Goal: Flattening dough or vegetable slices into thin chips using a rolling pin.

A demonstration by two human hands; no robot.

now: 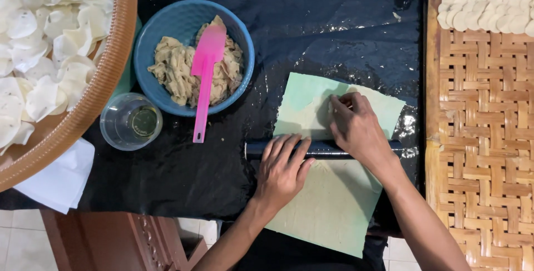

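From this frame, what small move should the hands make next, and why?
Probably peel the sheet's far edge further back. The right hand pinches a lifted flap of the pale green sheet, while the left hand rests on the dark rod lying across it, pinning it to the black plastic.

On the bench covered in glossy black plastic sheet [311,32], the left hand [281,171] lies flat over a dark rolling pin [322,148] that crosses a thin pale green sheet of dough [328,204]. The right hand [356,126] pinches the sheet's far part beyond the pin. To the left stand a blue plastic bowl [161,26] of beige dough with a pink spatula [204,71], and a clear cup [130,122].
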